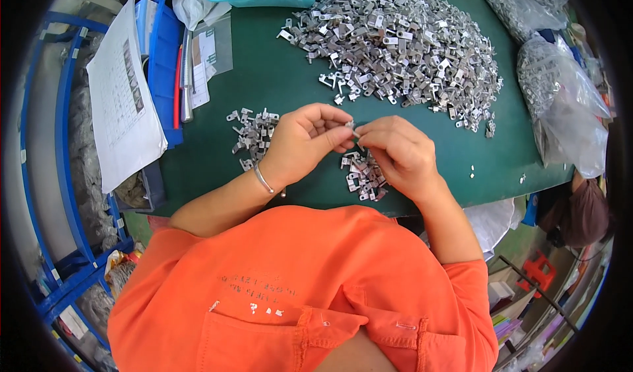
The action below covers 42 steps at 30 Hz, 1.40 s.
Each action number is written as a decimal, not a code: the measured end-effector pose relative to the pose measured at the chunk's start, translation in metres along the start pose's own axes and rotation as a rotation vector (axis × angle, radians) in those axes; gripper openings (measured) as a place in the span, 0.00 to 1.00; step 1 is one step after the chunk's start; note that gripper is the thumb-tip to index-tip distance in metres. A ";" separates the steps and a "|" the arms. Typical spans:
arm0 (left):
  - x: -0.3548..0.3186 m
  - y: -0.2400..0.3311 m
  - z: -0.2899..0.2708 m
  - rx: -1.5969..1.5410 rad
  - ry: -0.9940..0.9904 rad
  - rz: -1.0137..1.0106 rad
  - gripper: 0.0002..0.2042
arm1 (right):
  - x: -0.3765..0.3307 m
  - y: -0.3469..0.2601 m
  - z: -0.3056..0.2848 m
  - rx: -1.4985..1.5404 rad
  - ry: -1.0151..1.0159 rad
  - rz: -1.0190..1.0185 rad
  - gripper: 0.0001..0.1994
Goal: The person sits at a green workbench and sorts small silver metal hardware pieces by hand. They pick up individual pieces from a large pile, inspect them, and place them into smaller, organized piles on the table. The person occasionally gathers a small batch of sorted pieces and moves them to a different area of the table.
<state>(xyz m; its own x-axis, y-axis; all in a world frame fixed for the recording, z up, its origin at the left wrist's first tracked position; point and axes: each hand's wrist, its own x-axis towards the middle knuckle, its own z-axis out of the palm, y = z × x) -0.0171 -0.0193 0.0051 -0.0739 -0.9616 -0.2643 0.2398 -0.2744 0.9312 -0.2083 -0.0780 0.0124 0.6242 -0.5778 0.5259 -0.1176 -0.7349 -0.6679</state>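
Observation:
Over the green table, my left hand (306, 138) pinches a small silvery metal bracket (351, 126) between thumb and forefinger. My right hand (399, 149) meets it from the other side, its fingertips closed at the same spot. A thin pale piece shows at the right fingertips; whether it belongs to the bracket I cannot tell. Just below my hands lies a small heap of metal brackets (364, 176). Another small heap of brackets (253, 135) sits beside my left wrist, partly hidden by it. Beyond my hands spreads a large pile of similar brackets (409, 42).
A turquoise basket (264, 0) of metal parts stands at the far edge. On the left are a blue bin (163, 75), printed sheets (122, 102) and a red pen-like stick (177, 88). Clear plastic bags of parts (560, 102) line the right side of the green table (461, 158).

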 end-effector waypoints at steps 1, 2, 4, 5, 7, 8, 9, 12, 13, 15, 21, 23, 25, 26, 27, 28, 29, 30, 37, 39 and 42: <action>-0.002 -0.002 -0.002 0.202 0.006 0.134 0.08 | 0.001 0.002 -0.001 -0.044 -0.029 0.021 0.13; -0.007 -0.004 -0.004 0.405 0.013 0.267 0.07 | 0.003 0.006 -0.002 -0.088 -0.059 0.041 0.12; -0.011 -0.004 -0.008 0.768 -0.001 0.514 0.07 | 0.010 0.016 0.003 -0.210 -0.030 0.066 0.10; -0.012 -0.007 -0.011 0.837 -0.049 0.605 0.08 | 0.014 0.021 0.010 -0.284 -0.025 0.082 0.10; -0.012 -0.014 -0.012 0.911 -0.112 0.610 0.09 | 0.023 0.030 0.022 -0.432 -0.014 0.113 0.09; -0.013 -0.014 -0.011 0.922 -0.108 0.600 0.10 | 0.024 0.036 0.028 -0.463 0.000 0.087 0.08; -0.014 -0.014 -0.009 0.931 -0.107 0.590 0.11 | 0.022 0.036 0.029 -0.420 0.019 0.131 0.08; -0.013 -0.014 -0.012 0.910 -0.053 0.566 0.12 | 0.018 0.031 0.022 -0.197 0.044 0.310 0.04; -0.013 -0.015 -0.011 0.887 -0.035 0.562 0.12 | 0.020 0.024 0.015 0.067 0.038 0.548 0.04; -0.014 -0.009 -0.008 0.769 0.012 0.348 0.10 | 0.019 0.014 0.004 0.608 0.034 1.010 0.06; -0.004 -0.001 0.007 -0.018 -0.013 0.041 0.12 | -0.007 -0.004 0.000 0.739 0.133 0.761 0.06; -0.003 -0.001 0.008 -0.030 -0.006 0.063 0.12 | -0.013 -0.010 0.002 0.764 0.184 0.755 0.06; -0.003 0.000 0.008 -0.065 -0.009 0.089 0.12 | -0.013 -0.014 0.005 0.792 0.250 0.710 0.06; -0.004 -0.001 0.009 -0.070 -0.014 0.107 0.12 | -0.012 -0.016 0.007 0.798 0.279 0.692 0.06; -0.005 -0.001 0.010 -0.075 -0.019 0.125 0.11 | -0.012 -0.017 0.008 0.804 0.308 0.674 0.06; -0.006 0.000 0.010 -0.076 -0.021 0.145 0.11 | -0.012 -0.016 0.007 0.605 0.246 0.570 0.07; -0.008 0.000 0.007 -0.039 -0.022 0.139 0.11 | -0.013 -0.014 0.006 0.408 0.184 0.463 0.08; -0.010 -0.001 0.003 -0.002 -0.023 0.133 0.11 | -0.012 -0.011 0.005 0.211 0.123 0.354 0.08; -0.019 -0.015 -0.007 0.804 -0.103 0.691 0.08 | 0.027 0.015 0.028 -0.226 -0.023 0.084 0.15; -0.016 -0.020 -0.005 0.864 -0.205 0.750 0.10 | 0.028 0.024 0.037 -0.359 -0.084 0.113 0.13; -0.016 -0.020 -0.008 0.831 -0.214 0.712 0.11 | 0.027 0.027 0.035 -0.075 0.036 0.250 0.11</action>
<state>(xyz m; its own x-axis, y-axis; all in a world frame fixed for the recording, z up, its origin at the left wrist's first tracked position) -0.0130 0.0015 -0.0114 -0.3620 -0.8551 0.3711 -0.4223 0.5053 0.7525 -0.1680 -0.1012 -0.0096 0.5408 -0.7560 0.3689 -0.3223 -0.5913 -0.7393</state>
